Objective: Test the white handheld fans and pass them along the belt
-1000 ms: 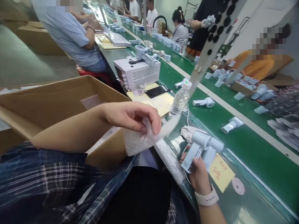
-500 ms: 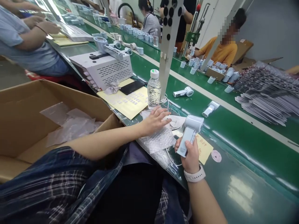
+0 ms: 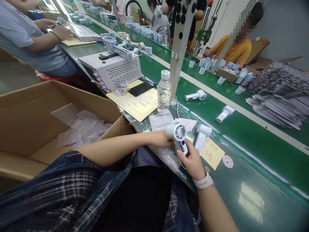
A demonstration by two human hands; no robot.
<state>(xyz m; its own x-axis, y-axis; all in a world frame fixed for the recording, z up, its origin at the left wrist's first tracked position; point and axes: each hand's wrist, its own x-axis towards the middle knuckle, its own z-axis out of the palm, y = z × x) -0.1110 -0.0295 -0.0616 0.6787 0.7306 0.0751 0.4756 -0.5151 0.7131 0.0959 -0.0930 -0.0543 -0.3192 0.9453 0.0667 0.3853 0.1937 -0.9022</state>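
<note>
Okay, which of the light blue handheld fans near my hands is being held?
The fan whose round grille faces the camera: your right hand grips its handle. The other fan lies on the table by the yellow note.

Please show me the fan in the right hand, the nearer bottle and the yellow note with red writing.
Fan [image 3: 177, 133], head view: its round head.
Nearer bottle [image 3: 164, 93], head view: its clear body.
Yellow note [image 3: 213, 154], head view: its middle.

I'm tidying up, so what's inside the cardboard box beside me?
Clear plastic pieces lie overlapping in the box. Whatever is beneath them, or behind your left arm, is covered.
</note>
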